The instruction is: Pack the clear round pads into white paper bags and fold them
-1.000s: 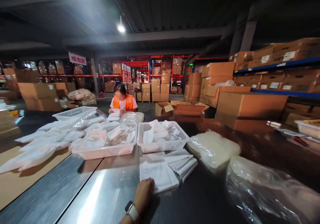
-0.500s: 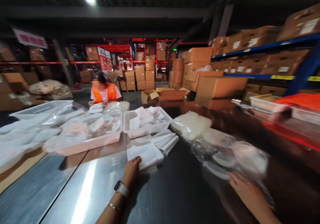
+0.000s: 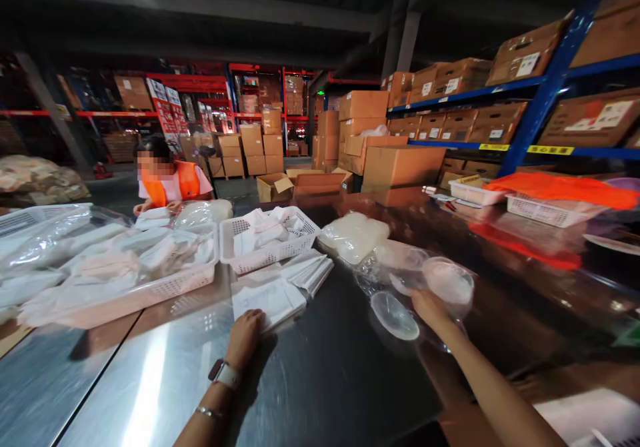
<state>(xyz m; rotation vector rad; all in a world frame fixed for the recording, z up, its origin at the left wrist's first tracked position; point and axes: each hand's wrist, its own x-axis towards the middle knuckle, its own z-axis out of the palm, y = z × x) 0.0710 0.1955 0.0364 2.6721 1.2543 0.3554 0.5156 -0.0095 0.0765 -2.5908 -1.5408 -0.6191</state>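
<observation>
My left hand (image 3: 249, 330) is closed at the near left corner of a flat white packet (image 3: 270, 300), its fingers curled on the edge. More folded white packets (image 3: 311, 270) lie fanned out just behind. On the right, my right hand (image 3: 431, 308) reaches into a pile of clear plastic, fingers together; what the fingertips hold is hidden. Just left of it a round translucent plastic piece (image 3: 395, 315) lies on the dark tabletop. Similar round pieces (image 3: 449, 280) sit in clear film beyond the hand. A clear bag of whitish contents (image 3: 354, 237) lies further back.
White baskets (image 3: 273, 257) (image 3: 185, 287) of white wrapped items stand at the left and back. A co-worker in an orange vest (image 3: 170, 184) sits across the metal table (image 3: 200, 374). At right are an orange cloth (image 3: 560, 188) over a basket and shelved cartons (image 3: 525, 54).
The view has turned right, so things appear further left. My right hand has moved further in among the clear plastic; a round piece now shows apart from the pile. My left hand stays at the packet.
</observation>
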